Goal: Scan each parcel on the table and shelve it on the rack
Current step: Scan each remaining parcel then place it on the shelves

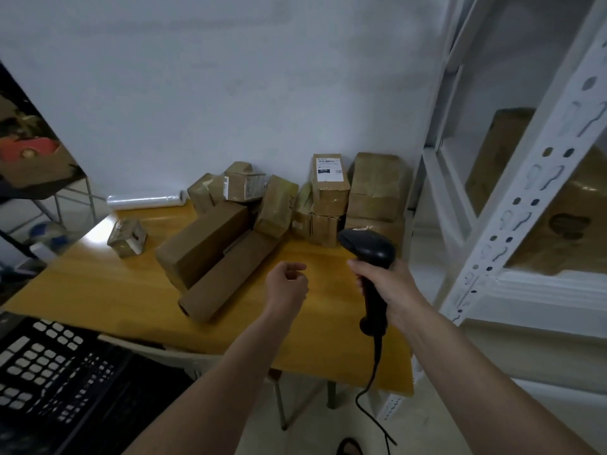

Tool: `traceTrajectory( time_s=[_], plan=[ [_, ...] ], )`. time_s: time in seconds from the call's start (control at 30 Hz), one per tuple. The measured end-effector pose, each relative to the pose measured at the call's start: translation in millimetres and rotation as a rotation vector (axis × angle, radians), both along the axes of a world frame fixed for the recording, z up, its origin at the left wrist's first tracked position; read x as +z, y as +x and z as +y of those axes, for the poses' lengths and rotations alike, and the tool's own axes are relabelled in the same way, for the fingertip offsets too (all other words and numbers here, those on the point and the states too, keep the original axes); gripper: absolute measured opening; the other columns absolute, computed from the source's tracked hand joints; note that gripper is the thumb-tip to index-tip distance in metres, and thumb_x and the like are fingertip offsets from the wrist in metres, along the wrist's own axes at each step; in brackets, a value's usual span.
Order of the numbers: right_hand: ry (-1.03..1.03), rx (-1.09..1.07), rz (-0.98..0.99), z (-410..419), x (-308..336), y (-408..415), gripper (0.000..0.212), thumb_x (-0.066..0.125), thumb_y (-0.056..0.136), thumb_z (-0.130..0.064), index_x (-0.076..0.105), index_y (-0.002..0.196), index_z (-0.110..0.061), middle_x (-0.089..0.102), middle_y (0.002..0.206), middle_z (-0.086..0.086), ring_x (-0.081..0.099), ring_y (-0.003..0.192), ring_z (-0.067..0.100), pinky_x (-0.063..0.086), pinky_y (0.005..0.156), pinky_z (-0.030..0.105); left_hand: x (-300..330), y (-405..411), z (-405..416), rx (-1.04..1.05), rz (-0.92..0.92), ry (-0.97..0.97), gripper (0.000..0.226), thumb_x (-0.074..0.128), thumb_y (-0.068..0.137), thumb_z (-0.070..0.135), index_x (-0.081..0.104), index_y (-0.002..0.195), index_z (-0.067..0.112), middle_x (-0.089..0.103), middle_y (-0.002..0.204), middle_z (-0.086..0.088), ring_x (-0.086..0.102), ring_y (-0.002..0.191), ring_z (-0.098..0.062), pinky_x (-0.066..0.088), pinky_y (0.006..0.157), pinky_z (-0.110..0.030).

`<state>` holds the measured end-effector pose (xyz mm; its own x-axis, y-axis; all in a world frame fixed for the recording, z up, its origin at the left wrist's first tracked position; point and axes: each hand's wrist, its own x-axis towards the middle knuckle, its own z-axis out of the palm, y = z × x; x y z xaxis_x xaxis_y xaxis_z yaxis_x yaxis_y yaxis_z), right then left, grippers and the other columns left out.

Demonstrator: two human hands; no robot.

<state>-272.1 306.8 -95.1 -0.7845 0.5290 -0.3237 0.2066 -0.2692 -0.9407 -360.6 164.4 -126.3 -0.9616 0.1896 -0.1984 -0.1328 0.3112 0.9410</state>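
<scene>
Several brown taped parcels lie on the yellow wooden table [98, 290]. Two long boxes [210, 244] lie side by side in the middle, and a small parcel [126, 238] sits apart at the left. A labelled upright parcel [330, 182] stands in the stack at the back right. My right hand [384, 284] grips a black corded barcode scanner [369, 249], its head pointing toward the stack. My left hand [287, 284] hovers above the table with loosely curled fingers, holding nothing. The white metal rack [512, 205] stands at the right.
A large brown box [512, 152] sits on a rack shelf. A roll of clear film [144, 200] lies at the table's back edge. A black keyboard [49, 366] is at the lower left. A dark shelf unit [29, 152] stands at the far left.
</scene>
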Motion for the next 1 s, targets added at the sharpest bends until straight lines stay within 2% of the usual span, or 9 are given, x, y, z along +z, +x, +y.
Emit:
traceTrajectory(
  time_s=[0.1, 0.23, 0.37, 0.47, 0.5, 0.57, 0.67, 0.83, 1.0],
  plan=[
    [-0.023, -0.037, 0.007, 22, 5, -32, 0.014, 0.078, 0.08, -0.014, 0.069, 0.088, -0.008, 0.062, 0.06, 0.002, 0.059, 0.053, 0.013, 0.052, 0.056, 0.026, 3, -32, 26, -0.018, -0.034, -0.021, 0.017, 0.058, 0.092, 0.005, 0.057, 0.099, 0.021, 0.059, 0.094, -0.003, 0.059, 0.077, -0.014, 0.052, 0.063, -0.026],
    [-0.047, -0.06, 0.03, 48, 10, -69, 0.012, 0.077, 0.08, -0.013, 0.07, 0.088, -0.008, 0.064, 0.063, 0.003, 0.061, 0.058, 0.015, 0.053, 0.057, 0.026, 6, -71, 57, -0.074, -0.08, -0.092, 0.03, 0.062, 0.092, 0.012, 0.051, 0.118, 0.018, 0.053, 0.103, 0.003, 0.057, 0.097, -0.019, 0.054, 0.084, -0.038],
    [-0.085, -0.07, 0.054, 70, 15, -98, 0.009, 0.077, 0.081, -0.01, 0.069, 0.085, -0.006, 0.066, 0.063, 0.003, 0.061, 0.054, 0.012, 0.053, 0.054, 0.023, 9, -107, 89, -0.086, -0.054, -0.171, 0.044, 0.065, 0.09, 0.016, 0.047, 0.13, 0.013, 0.051, 0.111, 0.0, 0.054, 0.099, -0.017, 0.046, 0.075, -0.029],
    [-0.114, -0.101, 0.065, 83, 14, -115, 0.008, 0.075, 0.082, -0.01, 0.069, 0.083, -0.006, 0.065, 0.062, 0.002, 0.06, 0.054, 0.012, 0.053, 0.052, 0.022, 9, -129, 112, -0.087, -0.046, -0.19, 0.049, 0.071, 0.086, 0.016, 0.047, 0.127, 0.01, 0.053, 0.108, -0.001, 0.054, 0.088, -0.011, 0.045, 0.065, -0.021],
    [-0.125, -0.111, 0.063, 86, 12, -119, 0.008, 0.075, 0.082, -0.01, 0.069, 0.084, -0.005, 0.064, 0.062, 0.002, 0.06, 0.054, 0.012, 0.052, 0.052, 0.022, 9, -135, 119, -0.086, -0.053, -0.211, 0.051, 0.074, 0.083, 0.017, 0.047, 0.126, 0.01, 0.053, 0.11, -0.002, 0.055, 0.089, -0.012, 0.048, 0.066, -0.023],
    [-0.144, -0.123, 0.052, 90, 8, -126, 0.008, 0.074, 0.083, -0.009, 0.069, 0.085, -0.005, 0.064, 0.063, 0.003, 0.06, 0.055, 0.013, 0.052, 0.052, 0.023, 9, -150, 133, -0.079, -0.07, -0.268, 0.059, 0.076, 0.08, 0.019, 0.044, 0.128, 0.011, 0.049, 0.122, -0.008, 0.054, 0.103, -0.022, 0.054, 0.082, -0.036],
    [-0.151, -0.135, 0.031, 96, 3, -133, 0.007, 0.074, 0.083, -0.01, 0.069, 0.086, -0.006, 0.064, 0.064, 0.003, 0.059, 0.059, 0.014, 0.051, 0.056, 0.025, 10, -177, 156, -0.055, -0.058, -0.359, 0.071, 0.075, 0.078, 0.02, 0.037, 0.138, 0.011, 0.041, 0.135, -0.013, 0.046, 0.119, -0.03, 0.047, 0.099, -0.045],
    [-0.104, -0.2, -0.015, 106, -8, -137, 0.011, 0.076, 0.082, -0.015, 0.069, 0.088, -0.009, 0.066, 0.07, 0.006, 0.062, 0.065, 0.019, 0.053, 0.065, 0.031, 15, -222, 204, 0.0, -0.004, -0.459, 0.077, 0.074, 0.077, 0.036, 0.034, 0.138, 0.011, 0.035, 0.14, -0.016, 0.035, 0.128, -0.033, 0.036, 0.103, -0.046],
    [-0.107, -0.258, -0.061, 113, -15, -150, 0.02, 0.077, 0.08, -0.015, 0.067, 0.095, -0.006, 0.065, 0.068, 0.008, 0.062, 0.063, 0.019, 0.053, 0.065, 0.031, 7, -248, 246, -0.003, 0.005, -0.512, 0.085, 0.074, 0.077, 0.042, 0.027, 0.141, 0.012, 0.03, 0.142, -0.014, 0.029, 0.13, -0.031, 0.033, 0.105, -0.047]
  ],
)
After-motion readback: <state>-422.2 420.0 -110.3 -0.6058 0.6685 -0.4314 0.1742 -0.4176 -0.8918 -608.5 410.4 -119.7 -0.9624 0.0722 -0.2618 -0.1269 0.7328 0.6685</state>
